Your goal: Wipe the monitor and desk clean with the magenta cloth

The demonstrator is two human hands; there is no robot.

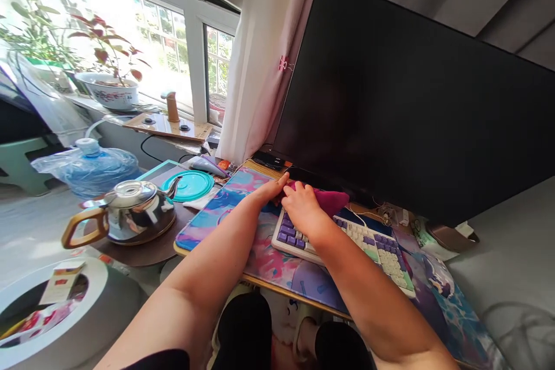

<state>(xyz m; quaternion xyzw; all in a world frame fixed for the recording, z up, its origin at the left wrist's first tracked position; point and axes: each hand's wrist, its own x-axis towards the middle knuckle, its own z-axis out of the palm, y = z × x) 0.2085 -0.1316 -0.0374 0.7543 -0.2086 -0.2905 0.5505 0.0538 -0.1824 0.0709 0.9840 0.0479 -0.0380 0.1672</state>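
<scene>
— Item: magenta cloth [332,199], far edge of keyboard [347,237], under the monitor [416,98]?
— Yes. Right hand [303,208] presses it flat; left hand [273,188] touches its left end, fingers extended, hands close together.

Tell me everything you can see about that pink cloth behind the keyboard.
The pink cloth is a magenta, soft-looking fabric, bunched rather than spread flat. It lies on the desk mat between the keyboard and the foot of the dark monitor. The right hand rests over its left part, and the left hand reaches its left edge with its fingertips. Its right end pokes out in a point. Whether it is folded cannot be told.
</scene>
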